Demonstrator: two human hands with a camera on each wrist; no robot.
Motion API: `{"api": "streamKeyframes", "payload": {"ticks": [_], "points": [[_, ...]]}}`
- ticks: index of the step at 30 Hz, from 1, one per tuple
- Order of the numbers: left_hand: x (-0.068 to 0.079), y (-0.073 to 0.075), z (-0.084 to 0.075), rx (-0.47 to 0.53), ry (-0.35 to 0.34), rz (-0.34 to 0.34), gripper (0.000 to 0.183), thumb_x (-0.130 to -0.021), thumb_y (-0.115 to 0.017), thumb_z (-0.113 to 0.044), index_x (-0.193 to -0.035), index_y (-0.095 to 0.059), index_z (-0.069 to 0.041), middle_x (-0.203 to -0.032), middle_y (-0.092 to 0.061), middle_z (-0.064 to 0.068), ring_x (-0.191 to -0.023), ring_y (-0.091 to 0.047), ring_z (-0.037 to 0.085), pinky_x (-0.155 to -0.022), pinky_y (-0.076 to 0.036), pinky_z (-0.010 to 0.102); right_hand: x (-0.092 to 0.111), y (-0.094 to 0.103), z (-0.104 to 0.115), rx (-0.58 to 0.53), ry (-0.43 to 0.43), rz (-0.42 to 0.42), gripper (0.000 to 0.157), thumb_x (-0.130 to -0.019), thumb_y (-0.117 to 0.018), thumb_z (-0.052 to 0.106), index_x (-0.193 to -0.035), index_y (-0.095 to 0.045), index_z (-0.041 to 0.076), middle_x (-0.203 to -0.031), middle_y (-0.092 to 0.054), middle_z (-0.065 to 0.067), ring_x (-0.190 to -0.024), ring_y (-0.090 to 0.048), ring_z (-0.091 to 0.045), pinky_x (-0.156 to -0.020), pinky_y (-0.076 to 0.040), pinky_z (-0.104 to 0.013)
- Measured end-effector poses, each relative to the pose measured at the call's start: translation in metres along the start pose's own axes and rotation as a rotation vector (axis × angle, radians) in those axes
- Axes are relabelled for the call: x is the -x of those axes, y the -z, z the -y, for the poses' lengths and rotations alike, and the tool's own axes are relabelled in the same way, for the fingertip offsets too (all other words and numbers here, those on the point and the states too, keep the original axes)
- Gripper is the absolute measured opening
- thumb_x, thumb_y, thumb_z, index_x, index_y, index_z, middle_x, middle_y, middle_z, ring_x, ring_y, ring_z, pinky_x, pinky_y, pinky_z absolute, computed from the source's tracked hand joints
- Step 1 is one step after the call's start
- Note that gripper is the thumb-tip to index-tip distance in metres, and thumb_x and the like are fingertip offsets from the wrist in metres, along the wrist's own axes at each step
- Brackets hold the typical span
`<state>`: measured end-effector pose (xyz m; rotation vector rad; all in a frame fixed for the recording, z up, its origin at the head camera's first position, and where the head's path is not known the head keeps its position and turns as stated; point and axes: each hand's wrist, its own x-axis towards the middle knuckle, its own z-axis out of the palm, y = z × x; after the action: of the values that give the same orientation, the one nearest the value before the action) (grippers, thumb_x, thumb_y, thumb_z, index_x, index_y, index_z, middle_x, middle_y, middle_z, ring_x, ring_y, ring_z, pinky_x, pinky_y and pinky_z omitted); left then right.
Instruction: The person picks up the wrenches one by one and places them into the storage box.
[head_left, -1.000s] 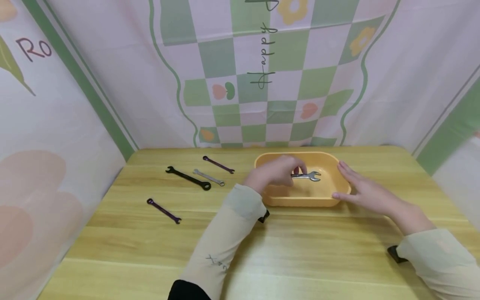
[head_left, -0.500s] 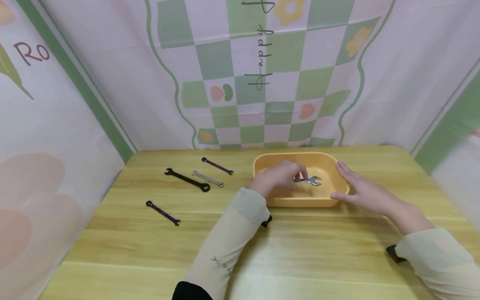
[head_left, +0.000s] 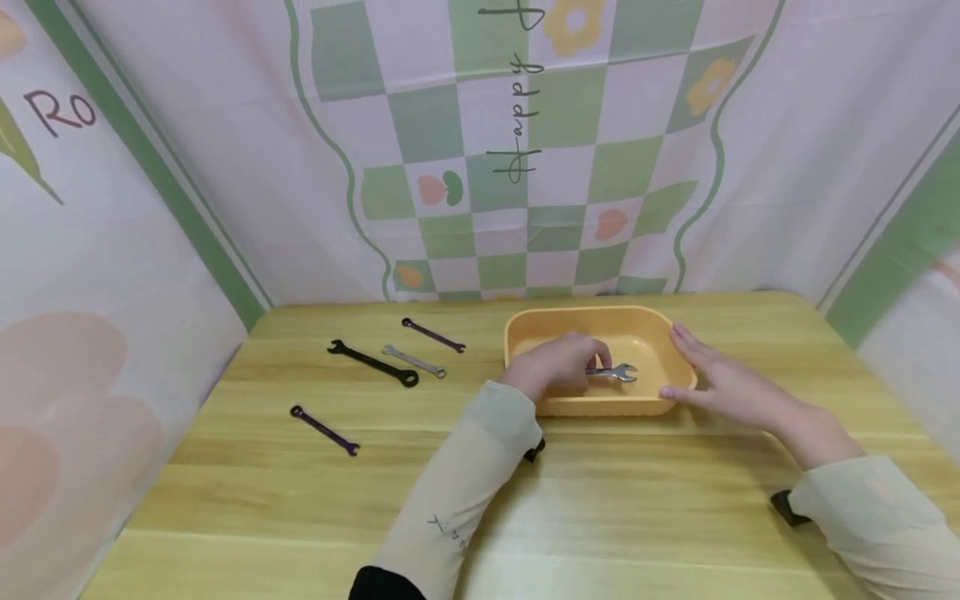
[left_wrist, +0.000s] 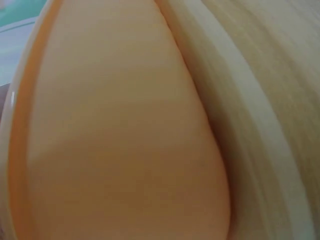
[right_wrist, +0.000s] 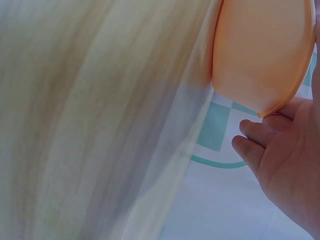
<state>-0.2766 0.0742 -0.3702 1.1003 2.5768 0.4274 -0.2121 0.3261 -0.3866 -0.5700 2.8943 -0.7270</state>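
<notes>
My left hand (head_left: 558, 364) reaches over the near-left part of a yellow plastic tray (head_left: 637, 406), down inside it. Its curled fingers grip a silver wrench (head_left: 619, 372), whose open-ended head sticks out to the right, low over the tray floor; the wrench's other end is hidden by the hand. At the tray's right end rests my right hand (head_left: 738, 392), fingers straight and spread along the rim, thumb at the near corner. The right wrist view shows these fingers (right_wrist: 257, 132) against the tray's end. In the left wrist view the tray's outer wall (left_wrist: 120, 120) fills most of the picture.
Left of the tray on the wooden table (head_left: 600, 517) lie a large black wrench (head_left: 372, 362), a small silver wrench (head_left: 414, 361), a purple wrench (head_left: 433, 335) behind them and another purple wrench (head_left: 325, 431) nearer. A patterned cloth (head_left: 495, 233) hangs behind the table.
My left hand has lowered the silver wrench deeper into the tray. My right hand stays at the tray's right end, and the head view has shifted slightly.
</notes>
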Motion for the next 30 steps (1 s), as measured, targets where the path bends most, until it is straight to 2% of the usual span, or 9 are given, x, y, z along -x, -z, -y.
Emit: {"api": "streamKeyframes", "payload": {"ticks": [6,20,30], "points": [[-0.003,-0.005,0.003,-0.003,-0.002,0.005,0.043,-0.078,-0.065,0.004,-0.111,-0.064,-0.024,-0.093,-0.055,-0.008,-0.087,-0.049,0.006,-0.074,-0.040,0.018,0.000,-0.001,-0.001,-0.013,0.000,0.004,0.092,-0.087,-0.061,0.044,-0.150,0.000,0.015,-0.153,0.004,-0.005,-0.135,-0.009,-0.042,-0.102,-0.017,-0.060],[-0.010,-0.017,0.008,-0.038,-0.089,0.024,0.030,-0.083,-0.062,0.000,-0.106,-0.067,-0.019,-0.096,-0.059,-0.007,-0.086,-0.051,0.006,-0.075,-0.040,0.016,0.001,-0.001,0.000,-0.018,0.007,0.002,0.092,-0.087,-0.061,0.044,-0.150,0.000,0.015,-0.153,0.005,-0.004,-0.136,-0.008,-0.041,-0.103,-0.016,-0.059],[-0.011,-0.020,0.009,-0.040,-0.098,0.028,0.024,-0.088,-0.059,-0.004,-0.105,-0.067,-0.018,-0.095,-0.059,-0.007,-0.085,-0.051,0.005,-0.075,-0.040,0.016,0.001,-0.001,0.001,-0.004,-0.001,-0.002,0.093,-0.087,-0.060,0.045,-0.150,0.001,0.015,-0.153,0.005,-0.004,-0.135,-0.008,-0.042,-0.103,-0.015,-0.060]]}}
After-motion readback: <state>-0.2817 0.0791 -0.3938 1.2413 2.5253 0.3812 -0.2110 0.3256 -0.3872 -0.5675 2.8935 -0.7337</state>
